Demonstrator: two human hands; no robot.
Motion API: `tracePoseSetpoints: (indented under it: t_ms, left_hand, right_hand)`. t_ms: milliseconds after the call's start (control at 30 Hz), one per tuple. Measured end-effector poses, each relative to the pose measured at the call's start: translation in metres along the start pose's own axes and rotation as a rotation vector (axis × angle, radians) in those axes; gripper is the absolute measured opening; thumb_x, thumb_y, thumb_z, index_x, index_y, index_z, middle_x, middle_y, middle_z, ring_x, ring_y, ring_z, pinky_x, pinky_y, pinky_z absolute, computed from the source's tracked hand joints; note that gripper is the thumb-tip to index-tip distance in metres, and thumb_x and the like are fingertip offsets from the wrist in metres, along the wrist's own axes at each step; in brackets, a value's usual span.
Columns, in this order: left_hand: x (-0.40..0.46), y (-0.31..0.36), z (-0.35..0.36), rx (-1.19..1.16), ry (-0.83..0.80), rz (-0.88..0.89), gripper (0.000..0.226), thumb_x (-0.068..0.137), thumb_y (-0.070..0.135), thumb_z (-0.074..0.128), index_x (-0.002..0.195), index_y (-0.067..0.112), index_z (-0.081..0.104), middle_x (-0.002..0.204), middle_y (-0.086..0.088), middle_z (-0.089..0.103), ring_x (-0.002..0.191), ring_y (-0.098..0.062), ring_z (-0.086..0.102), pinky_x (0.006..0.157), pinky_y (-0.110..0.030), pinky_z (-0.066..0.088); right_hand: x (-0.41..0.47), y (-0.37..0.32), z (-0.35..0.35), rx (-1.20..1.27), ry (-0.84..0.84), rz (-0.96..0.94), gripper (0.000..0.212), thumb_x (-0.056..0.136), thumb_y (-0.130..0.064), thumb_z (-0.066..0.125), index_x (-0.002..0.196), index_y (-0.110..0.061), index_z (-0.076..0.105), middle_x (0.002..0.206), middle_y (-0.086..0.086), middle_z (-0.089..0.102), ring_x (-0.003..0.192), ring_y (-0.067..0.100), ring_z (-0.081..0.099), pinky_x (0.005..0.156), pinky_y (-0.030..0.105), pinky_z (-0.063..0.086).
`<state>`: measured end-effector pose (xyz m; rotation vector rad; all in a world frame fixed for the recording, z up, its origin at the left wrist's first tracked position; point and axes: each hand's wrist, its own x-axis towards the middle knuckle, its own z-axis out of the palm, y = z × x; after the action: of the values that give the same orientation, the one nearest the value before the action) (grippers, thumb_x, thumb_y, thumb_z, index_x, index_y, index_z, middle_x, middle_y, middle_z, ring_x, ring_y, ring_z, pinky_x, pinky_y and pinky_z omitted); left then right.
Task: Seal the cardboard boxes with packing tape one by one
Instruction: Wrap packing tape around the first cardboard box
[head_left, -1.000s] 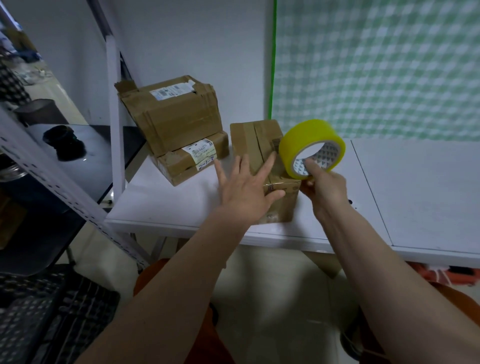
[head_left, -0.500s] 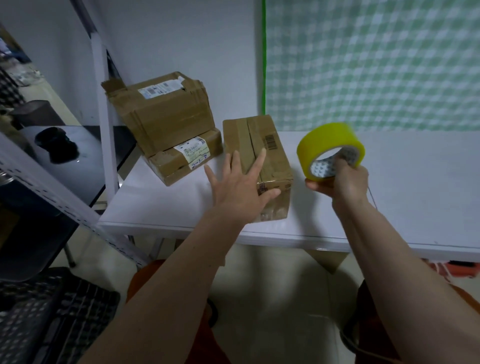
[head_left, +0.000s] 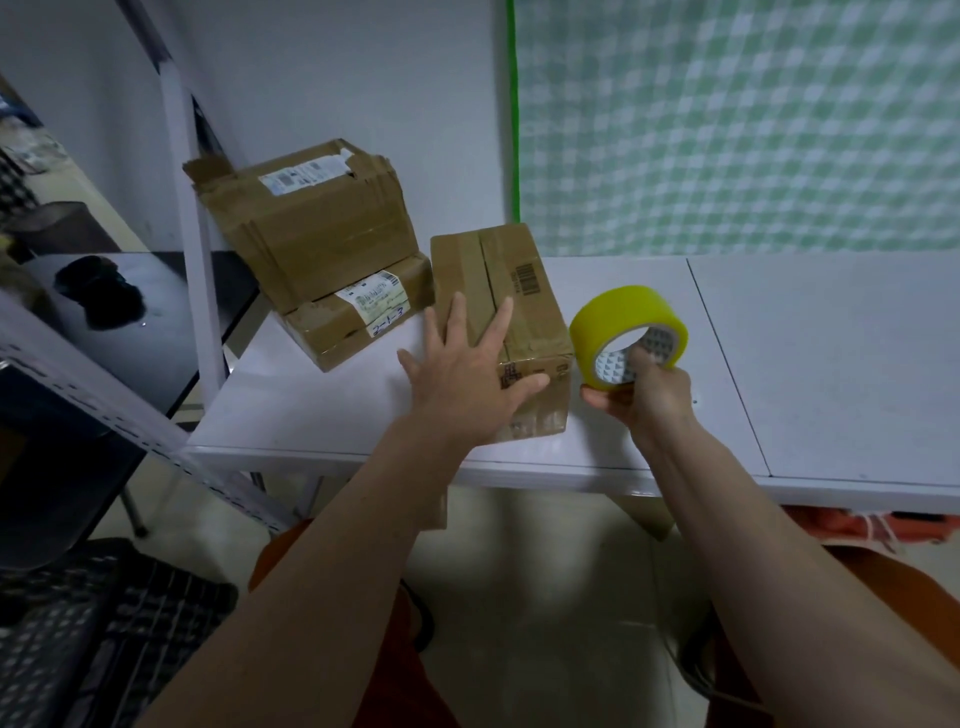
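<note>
The yellow packing-tape roll (head_left: 628, 335), gripped in the right hand (head_left: 647, 395), has been carried off the top of the small cardboard box (head_left: 519, 296) and is now held just beside its right face, low over the white table (head_left: 831, 364). The box stays pinned near the table's front edge under the flat, spread left hand (head_left: 467, 384). No strip is seen bridging roll and box, so the run over this box is judged finished or cut; the two stacked boxes (head_left: 332, 254) behind it may be next.

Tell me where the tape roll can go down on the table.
Bare table stretches right of the right hand and tape roll, past the seam. Left is crowded: the box under the left hand, then the stacked boxes.
</note>
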<state>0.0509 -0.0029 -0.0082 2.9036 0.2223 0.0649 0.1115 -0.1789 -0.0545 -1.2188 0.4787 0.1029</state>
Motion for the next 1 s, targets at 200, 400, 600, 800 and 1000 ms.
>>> tracePoseSetpoints:
  t_ms: [200,400,600,800,1000]
  left_hand:
    - [-0.004,-0.006,0.001,-0.099,0.032,0.007,0.087,0.084,0.067,0.050,0.150,0.043,0.000,0.161,-0.009,-0.006,0.143,-0.042,0.004,0.112,-0.056,0.019]
    - [-0.007,-0.025,-0.001,-0.200,0.055,-0.004,0.086,0.083,0.068,0.051,0.151,0.042,0.004,0.161,-0.008,-0.003,0.142,-0.042,0.010,0.113,-0.051,0.018]
    - [-0.014,-0.040,-0.002,-0.295,0.105,-0.028,0.086,0.084,0.067,0.052,0.151,0.042,0.005,0.162,-0.004,-0.003,0.144,-0.037,0.008,0.114,-0.050,0.017]
    - [-0.022,-0.038,0.002,-0.402,0.018,-0.014,0.093,0.084,0.065,0.051,0.150,0.039,-0.010,0.160,-0.008,-0.013,0.146,-0.032,-0.013,0.116,-0.050,0.002]
    - [-0.017,-0.011,0.008,-0.370,0.094,0.047,0.094,0.083,0.069,0.050,0.150,0.040,-0.010,0.160,-0.003,-0.019,0.146,-0.025,-0.018,0.116,-0.051,0.000]
  right_hand:
    - [-0.007,0.016,0.007,-0.009,-0.044,0.065,0.020,0.095,-0.021,0.053,0.083,-0.006,0.055,0.078,0.017,0.064,0.052,0.024,0.067,0.045,0.032,0.056]
    - [-0.014,0.025,0.016,-0.133,-0.123,0.074,0.023,0.091,-0.031,0.058,0.097,-0.009,0.064,0.094,0.013,0.070,0.089,0.029,0.066,0.085,0.044,0.054]
    - [-0.034,0.019,0.032,-0.101,-0.281,0.232,0.024,0.090,-0.038,0.056,0.095,-0.015,0.060,0.091,0.010,0.060,0.081,0.027,0.061,0.077,0.044,0.052]
    - [-0.044,-0.018,0.043,-0.208,-0.189,-0.085,0.009,0.088,-0.025,0.060,0.081,-0.020,0.061,0.065,-0.002,0.062,0.051,0.011,0.059,0.048,0.023,0.048]
    - [-0.047,-0.047,0.043,-0.772,0.030,-0.519,0.023,0.089,-0.033,0.053,0.092,-0.015,0.067,0.099,0.013,0.067,0.100,0.035,0.059,0.087,0.046,0.049]
